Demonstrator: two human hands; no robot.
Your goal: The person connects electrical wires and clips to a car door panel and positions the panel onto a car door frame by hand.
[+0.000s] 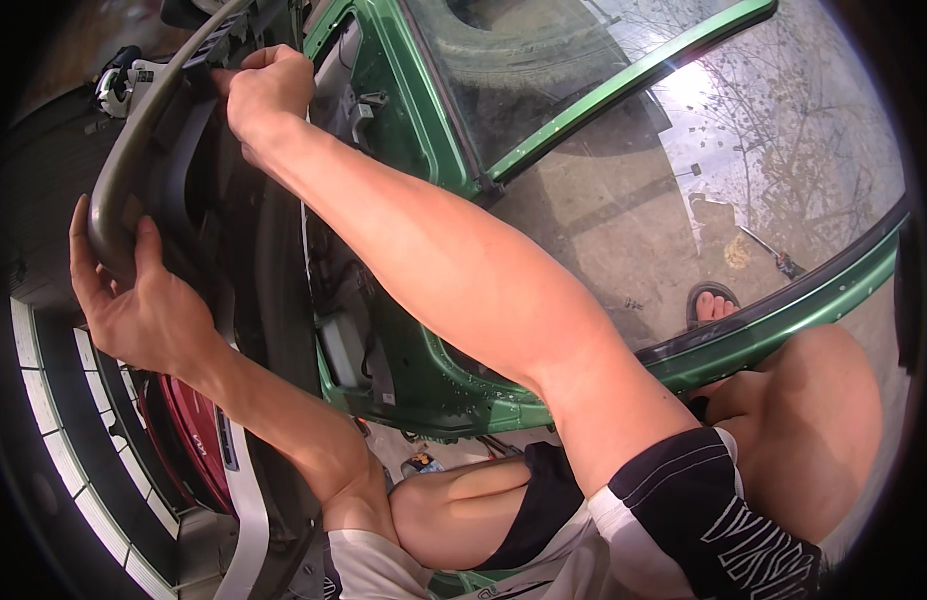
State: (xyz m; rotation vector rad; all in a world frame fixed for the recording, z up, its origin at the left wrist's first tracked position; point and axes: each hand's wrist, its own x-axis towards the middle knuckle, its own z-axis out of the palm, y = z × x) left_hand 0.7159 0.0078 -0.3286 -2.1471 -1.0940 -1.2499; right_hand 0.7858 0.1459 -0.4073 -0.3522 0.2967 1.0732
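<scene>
A dark car door trim panel [173,185] with a grey-brown armrest edge [111,205] stands on its side at the left. My left hand [153,315] is closed round the armrest's near end, thumb on one side and fingers on the other. Farther up the panel, my right hand [271,95] has its fingers curled, with the fingertips on a small dark block-shaped part [198,72] by a slotted strip. The fingertips' far side is hidden. Just right of the panel is a bare green car door [423,110], its inner metal and openings exposed.
The door's window glass [603,220] spreads out on the right within a green frame [633,85]. Beyond it are a tool [786,265] and my sandalled foot [713,303]. A red car [190,445] stands at the lower left. My bent legs are close below the door.
</scene>
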